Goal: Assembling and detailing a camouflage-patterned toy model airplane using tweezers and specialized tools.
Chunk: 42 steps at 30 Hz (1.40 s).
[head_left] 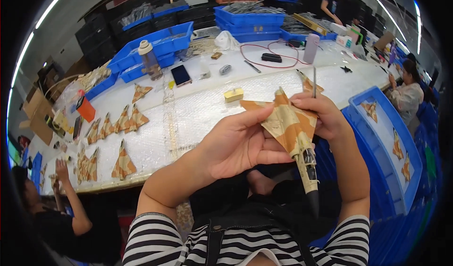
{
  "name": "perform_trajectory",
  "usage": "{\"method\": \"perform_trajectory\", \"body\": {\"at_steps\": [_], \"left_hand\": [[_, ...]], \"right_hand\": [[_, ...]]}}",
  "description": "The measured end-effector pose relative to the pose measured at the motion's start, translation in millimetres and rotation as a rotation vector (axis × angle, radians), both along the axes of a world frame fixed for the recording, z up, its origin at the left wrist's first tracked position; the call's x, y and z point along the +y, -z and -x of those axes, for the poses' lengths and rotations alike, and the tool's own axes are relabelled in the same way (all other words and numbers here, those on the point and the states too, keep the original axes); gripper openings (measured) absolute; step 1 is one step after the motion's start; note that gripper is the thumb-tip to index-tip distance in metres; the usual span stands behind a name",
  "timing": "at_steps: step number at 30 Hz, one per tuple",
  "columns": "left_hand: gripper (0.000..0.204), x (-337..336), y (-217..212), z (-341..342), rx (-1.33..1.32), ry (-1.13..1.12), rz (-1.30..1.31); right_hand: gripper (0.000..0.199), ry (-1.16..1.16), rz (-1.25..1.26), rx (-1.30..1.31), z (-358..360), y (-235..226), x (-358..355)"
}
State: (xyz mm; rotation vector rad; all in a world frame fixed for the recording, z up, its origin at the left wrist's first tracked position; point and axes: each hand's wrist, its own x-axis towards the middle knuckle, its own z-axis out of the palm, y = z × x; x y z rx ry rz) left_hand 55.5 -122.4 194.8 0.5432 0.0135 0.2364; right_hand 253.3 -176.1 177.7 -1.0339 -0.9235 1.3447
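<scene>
A model fighter jet in tan and orange-brown camouflage is held above the table's near edge, its black nose pointing down toward me. My left hand grips it from the left, thumb on top by the wing and fingers beneath. On the other side, my right hand pinches the jet's right wing and tail area. A thin metal rod-like tool stands up from the right-hand fingers; its lower end is hidden. Beyond my hands lie another camouflaged jet and a small yellow block.
Several camouflaged jets stand on the left of the bubble-wrapped table. A blue tray with jets sits at my right. Farther back are a phone, bottles and blue bins. Other people work at left, right and back.
</scene>
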Motion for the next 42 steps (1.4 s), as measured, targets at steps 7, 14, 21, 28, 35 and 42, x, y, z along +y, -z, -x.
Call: {"method": "perform_trajectory", "body": {"at_steps": [7,14,21,28,35,42], "left_hand": [[0.033,43.3,88.5,78.1,0.115,-0.247,0.144],[0.035,76.7,155.7,192.3,0.196,-1.049,0.162],[0.039,119.1,168.5,210.2,0.320,-1.312,0.228],[0.040,132.4,155.5,206.4,0.344,-1.274,0.282],[0.039,90.6,140.3,233.7,0.546,-1.206,0.282],[0.042,77.7,134.8,172.2,0.703,-1.490,-0.469]], "right_hand": [[0.024,0.371,0.029,-0.162,-44.9,77.5,-24.5],[0.024,0.566,0.124,0.226,-135.8,193.0,-82.7],[0.025,0.587,0.056,0.560,-165.2,236.8,-102.3],[0.025,0.654,0.107,0.571,-167.2,258.5,-103.6],[0.024,0.751,0.202,0.555,-162.1,275.1,-96.7],[0.019,0.871,0.332,0.452,-161.7,304.7,-101.4]]}}
